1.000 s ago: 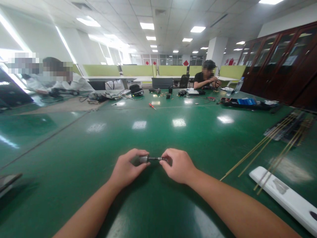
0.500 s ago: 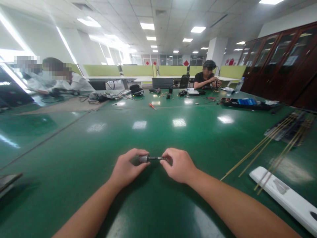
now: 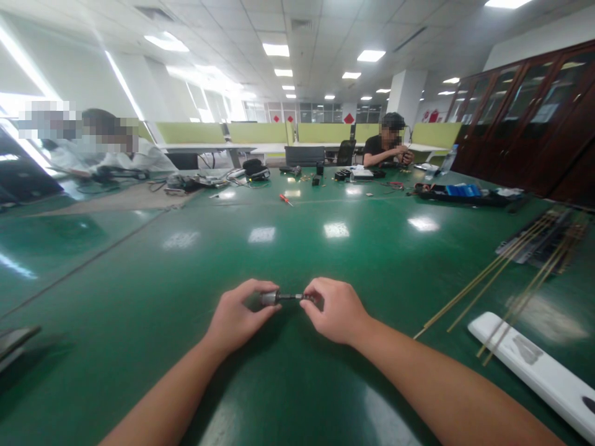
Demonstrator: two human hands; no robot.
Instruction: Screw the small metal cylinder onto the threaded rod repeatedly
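My left hand [image 3: 242, 311] pinches a short silver metal cylinder [image 3: 269, 298] between thumb and fingers. From the cylinder a thin dark rod [image 3: 289, 297] runs level to the right, with a lighter section near its far end. My right hand [image 3: 337, 308] is closed on that end of the rod, fingertips and thumb pressed together. A small part inside the right-hand grip is mostly hidden, and I cannot make out its kind. Both hands are just above the green tabletop [image 3: 297, 260], a short gap apart.
On the right lie a long white case [image 3: 543, 371] and thin yellowish rods [image 3: 493, 266]. An orange screwdriver [image 3: 286, 199] rests farther off. A black tray [image 3: 469, 195] with blue items stands back right. A person [image 3: 385, 148] works across the table; others sit at left.
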